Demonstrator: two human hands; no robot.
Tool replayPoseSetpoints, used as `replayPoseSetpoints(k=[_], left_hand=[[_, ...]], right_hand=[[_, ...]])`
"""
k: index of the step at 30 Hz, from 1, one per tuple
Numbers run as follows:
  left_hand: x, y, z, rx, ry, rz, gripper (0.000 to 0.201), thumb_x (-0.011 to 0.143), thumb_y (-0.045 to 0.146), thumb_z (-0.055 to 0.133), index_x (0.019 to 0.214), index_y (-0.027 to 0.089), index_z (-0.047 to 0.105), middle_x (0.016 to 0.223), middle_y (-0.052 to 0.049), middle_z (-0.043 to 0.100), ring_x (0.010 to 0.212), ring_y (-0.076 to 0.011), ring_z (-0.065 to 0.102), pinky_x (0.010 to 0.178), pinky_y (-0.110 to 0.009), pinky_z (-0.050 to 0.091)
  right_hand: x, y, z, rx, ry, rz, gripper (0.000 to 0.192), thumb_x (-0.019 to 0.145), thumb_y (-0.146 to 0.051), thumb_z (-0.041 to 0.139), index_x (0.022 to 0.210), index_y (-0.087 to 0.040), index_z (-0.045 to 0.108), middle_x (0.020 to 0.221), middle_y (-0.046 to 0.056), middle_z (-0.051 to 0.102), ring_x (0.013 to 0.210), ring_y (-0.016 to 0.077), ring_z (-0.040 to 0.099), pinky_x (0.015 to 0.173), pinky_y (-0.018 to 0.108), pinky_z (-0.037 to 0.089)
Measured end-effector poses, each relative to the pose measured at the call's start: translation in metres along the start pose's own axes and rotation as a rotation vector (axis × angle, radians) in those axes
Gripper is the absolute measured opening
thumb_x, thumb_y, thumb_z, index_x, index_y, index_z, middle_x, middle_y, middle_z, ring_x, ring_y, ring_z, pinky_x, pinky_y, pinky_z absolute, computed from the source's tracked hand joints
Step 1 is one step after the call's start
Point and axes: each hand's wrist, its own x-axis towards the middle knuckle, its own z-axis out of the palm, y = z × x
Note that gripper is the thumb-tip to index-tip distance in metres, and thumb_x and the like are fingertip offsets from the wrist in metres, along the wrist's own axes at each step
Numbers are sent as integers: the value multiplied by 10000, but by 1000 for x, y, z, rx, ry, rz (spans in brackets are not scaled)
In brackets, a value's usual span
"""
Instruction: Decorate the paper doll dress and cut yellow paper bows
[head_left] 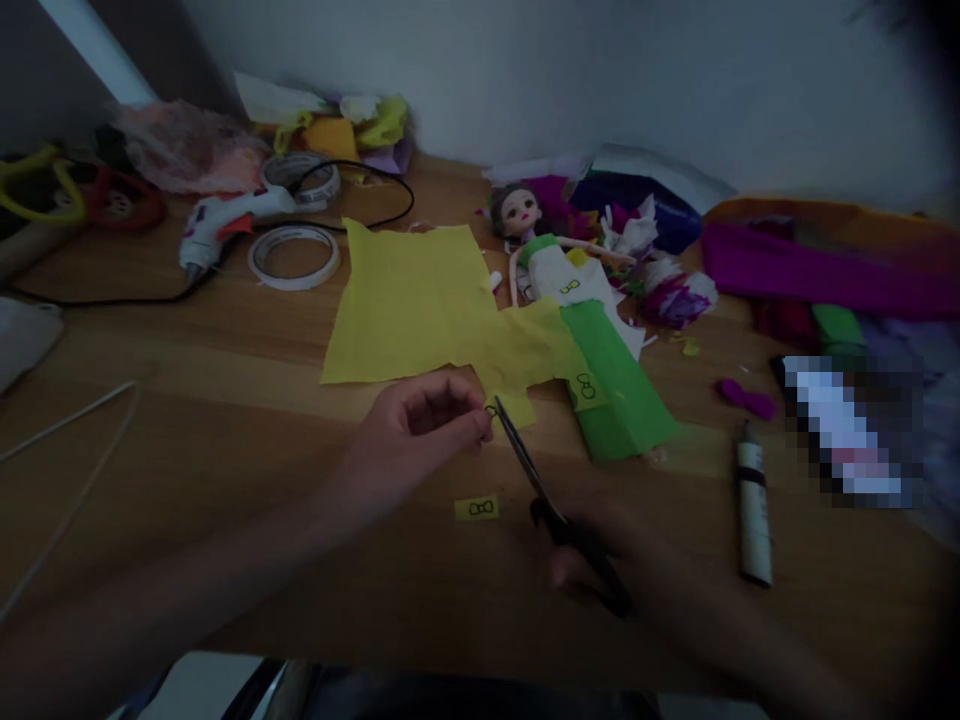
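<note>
Yellow paper [420,300] corner pinched in left hand [420,425], right hand [600,560] closed around black scissors [555,510], blades at the paper edge

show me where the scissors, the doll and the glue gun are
scissors [525,462], head view, on the blades.
doll [564,275], head view, on its white bodice.
glue gun [225,222], head view, on its white body.

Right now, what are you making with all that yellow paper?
A person is cutting a little piece of yellow paper. The left hand pinches a small yellow scrap with a bow drawn on it, and the right hand works black scissors whose blades meet that scrap. Another cut bow tag lies on the wooden table. Behind it sit a large yellow sheet and a doll in a green paper skirt. A glue gun and tape rolls lie farther back on the left.
</note>
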Motion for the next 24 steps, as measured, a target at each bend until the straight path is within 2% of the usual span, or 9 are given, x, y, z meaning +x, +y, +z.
replayPoseSetpoints(k=[4,8,12,16,24], left_hand=[[0,-3,-1,-38,-14,30,112,736,214,658,669,166,581,612,55,560,561,-57,503,545,-145,414],[0,-7,-1,-63,-41,40,106,747,207,669,688,168,589,623,55,560,569,-57,497,546,-142,403],[0,-8,-2,-51,-48,53,116,758,205,663,685,164,583,621,56,552,570,-55,487,548,-143,395],[-1,-8,-3,-47,-65,46,105,759,197,666,700,166,585,636,61,558,578,-49,484,549,-136,383],[1,-9,0,-59,-65,24,113,707,201,697,666,163,599,607,44,567,549,-72,498,538,-176,407]], right_hand=[[1,11,0,31,-31,-71,179,827,-273,551,678,-179,577,615,-37,474,579,110,422,528,225,333],[2,18,-1,42,-38,-81,111,813,-185,574,726,-188,643,646,-42,564,606,107,494,542,212,355],[1,13,-1,57,-15,-71,84,777,-136,589,744,-197,636,711,-46,607,684,119,531,608,218,391],[0,8,-1,89,-38,-58,71,794,-183,581,743,-196,628,725,-34,615,691,130,540,599,227,394],[2,10,2,40,-28,-89,124,791,-169,487,706,-198,573,675,-35,543,644,127,489,582,239,355]])
